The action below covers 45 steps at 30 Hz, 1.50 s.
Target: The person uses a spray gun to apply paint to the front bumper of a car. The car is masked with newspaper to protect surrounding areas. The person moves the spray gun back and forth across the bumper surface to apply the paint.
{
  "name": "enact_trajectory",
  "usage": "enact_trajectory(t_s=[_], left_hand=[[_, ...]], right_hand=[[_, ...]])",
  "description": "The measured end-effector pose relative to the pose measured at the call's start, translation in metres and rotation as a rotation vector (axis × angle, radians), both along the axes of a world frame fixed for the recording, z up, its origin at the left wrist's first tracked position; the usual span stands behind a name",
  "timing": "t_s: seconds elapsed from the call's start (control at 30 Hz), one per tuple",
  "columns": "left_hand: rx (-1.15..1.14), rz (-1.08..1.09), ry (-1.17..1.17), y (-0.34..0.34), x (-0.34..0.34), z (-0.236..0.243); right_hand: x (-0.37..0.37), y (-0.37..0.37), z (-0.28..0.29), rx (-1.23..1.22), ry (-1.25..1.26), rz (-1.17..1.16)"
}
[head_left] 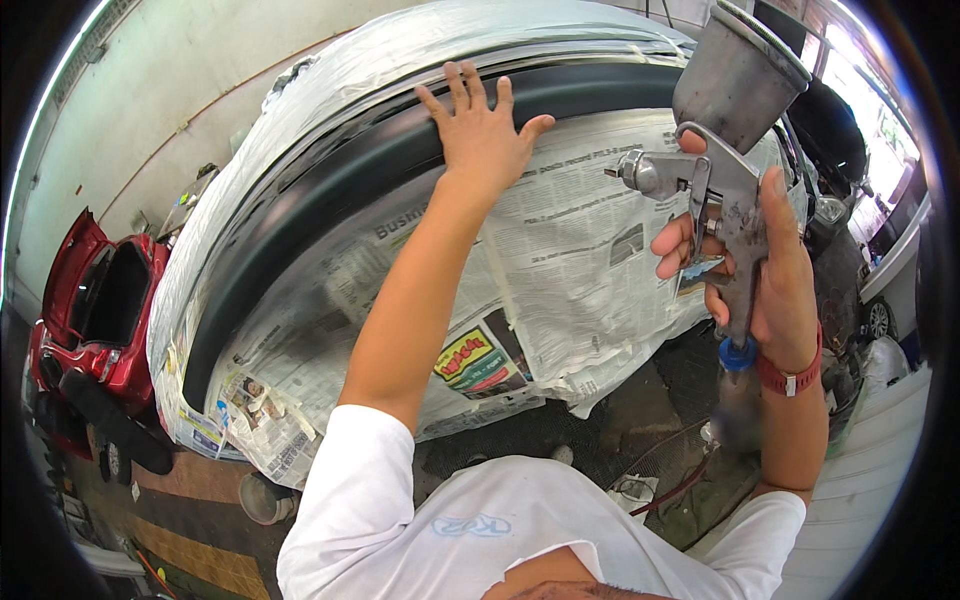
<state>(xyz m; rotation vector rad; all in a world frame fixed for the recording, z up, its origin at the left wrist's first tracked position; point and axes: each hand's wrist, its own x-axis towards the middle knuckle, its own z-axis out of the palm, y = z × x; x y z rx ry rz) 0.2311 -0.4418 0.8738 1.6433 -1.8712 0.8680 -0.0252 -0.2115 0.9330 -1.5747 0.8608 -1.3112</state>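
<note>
Black curved body panel (335, 190), 12 o'clock, apparently being checked by outspread left hand (480, 135); gravity-feed spray gun (738, 190), 2 o'clock, gripped by right hand (782, 285), steady clearance presumably required next.

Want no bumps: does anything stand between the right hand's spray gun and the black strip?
Yes: the left hand, spread over the strip, blocks the way leftward from the gun; nothing visible blocks the stretch nearest it.

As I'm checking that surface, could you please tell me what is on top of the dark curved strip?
The left hand is spread over the dark curved strip, fingers pointing toward the plastic sheet. The patch of strip beneath the hand is covered, so hidden.
</note>
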Motion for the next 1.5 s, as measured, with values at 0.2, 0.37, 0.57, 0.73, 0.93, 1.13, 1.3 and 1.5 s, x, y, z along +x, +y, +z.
enact_trajectory(t_s=[0.2, 0.37, 0.57, 0.73, 0.93, 1.13, 1.3, 1.5], left_hand=[[0.009, -0.003, -0.051, -0.032, -0.093, -0.003], [0.027, -0.076, -0.092, -0.043, -0.153, -0.021], [-0.043, 0.076, -0.02, 0.005, -0.096, -0.033], [-0.026, 0.323, 0.017, 0.067, -0.007, -0.043], [0.057, 0.557, 0.158, 0.135, 0.1, -0.073], [0.104, 0.729, 0.422, 0.165, 0.147, -0.087], [0.052, 0.55, 0.258, 0.124, 0.087, -0.071], [-0.069, 0.229, 0.072, 0.072, 0.01, -0.068]], right_hand=[[-0.053, -0.005, -0.011, 0.022, -0.039, 0.062], [-0.086, -0.02, -0.027, 0.045, -0.075, 0.144], [-0.111, -0.036, -0.037, 0.032, -0.081, 0.245], [-0.122, -0.049, -0.04, 0.036, -0.059, 0.332], [-0.119, -0.065, -0.045, 0.009, -0.053, 0.46], [-0.11, -0.068, -0.045, -0.006, -0.04, 0.465], [-0.093, -0.068, -0.046, 0.01, -0.069, 0.446], [-0.061, -0.047, -0.045, 0.074, -0.058, 0.39]])
